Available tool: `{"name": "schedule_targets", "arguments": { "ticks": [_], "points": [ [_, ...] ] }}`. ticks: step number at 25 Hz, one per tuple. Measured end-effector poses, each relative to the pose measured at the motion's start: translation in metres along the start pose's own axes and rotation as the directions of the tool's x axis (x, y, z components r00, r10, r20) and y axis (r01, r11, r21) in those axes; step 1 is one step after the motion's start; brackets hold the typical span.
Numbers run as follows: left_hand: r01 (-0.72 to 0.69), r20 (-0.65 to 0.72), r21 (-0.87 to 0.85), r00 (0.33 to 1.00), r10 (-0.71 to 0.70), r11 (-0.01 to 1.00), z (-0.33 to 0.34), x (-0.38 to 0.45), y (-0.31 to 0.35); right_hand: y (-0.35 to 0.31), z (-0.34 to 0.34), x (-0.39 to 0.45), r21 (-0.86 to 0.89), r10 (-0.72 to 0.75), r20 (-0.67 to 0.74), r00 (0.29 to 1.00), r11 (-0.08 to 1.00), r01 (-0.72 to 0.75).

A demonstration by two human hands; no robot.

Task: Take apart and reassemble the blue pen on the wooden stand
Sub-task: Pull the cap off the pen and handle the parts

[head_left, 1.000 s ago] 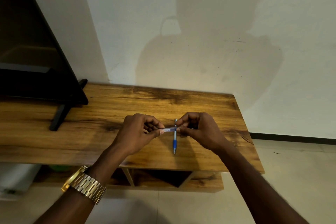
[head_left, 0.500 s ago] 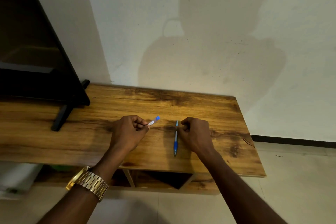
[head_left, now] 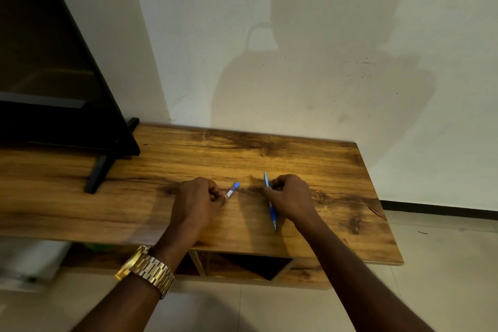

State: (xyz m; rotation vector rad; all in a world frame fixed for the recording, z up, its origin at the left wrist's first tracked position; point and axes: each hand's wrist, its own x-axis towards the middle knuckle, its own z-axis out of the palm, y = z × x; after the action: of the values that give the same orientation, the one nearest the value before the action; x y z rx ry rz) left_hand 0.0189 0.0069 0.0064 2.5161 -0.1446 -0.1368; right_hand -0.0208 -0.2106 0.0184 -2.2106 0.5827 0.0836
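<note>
On the wooden stand (head_left: pixel 269 148) my left hand (head_left: pixel 198 198) pinches a short clear pen piece with a blue end (head_left: pixel 232 190), pointing it up and to the right. The long blue pen part (head_left: pixel 270 202) lies roughly front to back on the wood. My right hand (head_left: pixel 289 198) rests curled over that part's upper half, fingers closed around it. Its blue grip and tip stick out toward me below the hand. The two hands are apart, with bare wood between them.
A black television (head_left: pixel 54 75) stands at the left on a black foot (head_left: pixel 98 172). The stand's right edge (head_left: pixel 377 197) drops to a tiled floor (head_left: pixel 444 264). A white wall rises behind. Open shelf compartments (head_left: pixel 242 264) show under the top. A gold watch (head_left: pixel 147 268) is on my left wrist.
A second ago both hands held a small piece together above the pen. They have separated: the left keeps the short piece, the right has come down onto the long part on the stand.
</note>
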Motion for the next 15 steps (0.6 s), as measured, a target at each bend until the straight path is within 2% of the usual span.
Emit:
{"name": "schedule_targets", "arguments": {
  "ticks": [1, 2, 3, 5, 7, 8, 11, 13, 15],
  "points": [
    [0.006, 0.003, -0.003, 1.000, -0.006, 1.000, 0.000, -0.001, 0.000, -0.005, -0.005, -0.003, 0.213, 0.051, 0.036, 0.998, 0.975, -0.058],
    [0.018, 0.007, -0.017, 1.000, -0.018, 1.000, 0.000, -0.001, 0.002, -0.010, -0.009, -0.006, 0.436, 0.082, 0.071, 0.994, 0.894, -0.105],
    [0.030, 0.007, -0.032, 1.000, -0.030, 0.999, -0.003, -0.001, 0.004, -0.017, -0.015, -0.009, 0.626, 0.078, 0.097, 0.992, 0.770, -0.122],
    [0.029, 0.014, -0.045, 0.999, -0.029, 0.999, -0.011, -0.003, 0.009, -0.029, -0.026, -0.015, 0.863, 0.003, 0.102, 0.995, 0.498, -0.090],
    [0.006, 0.047, -0.041, 0.999, -0.004, 0.999, -0.029, -0.016, 0.013, -0.043, -0.042, -0.027, 0.959, -0.075, 0.058, 0.996, 0.280, -0.034],
    [-0.007, 0.066, -0.025, 0.998, 0.008, 1.000, -0.038, -0.028, 0.015, -0.047, -0.048, -0.034, 0.975, -0.092, 0.021, 0.996, 0.220, 0.000],
    [-0.090, 0.063, 0.077, 0.994, 0.085, 0.993, -0.043, -0.063, 0.015, -0.046, -0.058, -0.044, 0.985, -0.082, -0.057, 0.995, 0.160, 0.070],
    [-0.151, 0.101, 0.186, 0.986, 0.134, 0.971, -0.032, -0.067, 0.015, -0.045, -0.059, -0.044, 0.988, -0.051, -0.045, 0.998, 0.145, 0.052],
    [-0.165, 0.179, 0.288, 0.977, 0.116, 0.943, -0.021, -0.053, 0.013, -0.043, -0.060, -0.041, 0.995, -0.027, 0.001, 1.000, 0.104, 0.002]
  ]
}}
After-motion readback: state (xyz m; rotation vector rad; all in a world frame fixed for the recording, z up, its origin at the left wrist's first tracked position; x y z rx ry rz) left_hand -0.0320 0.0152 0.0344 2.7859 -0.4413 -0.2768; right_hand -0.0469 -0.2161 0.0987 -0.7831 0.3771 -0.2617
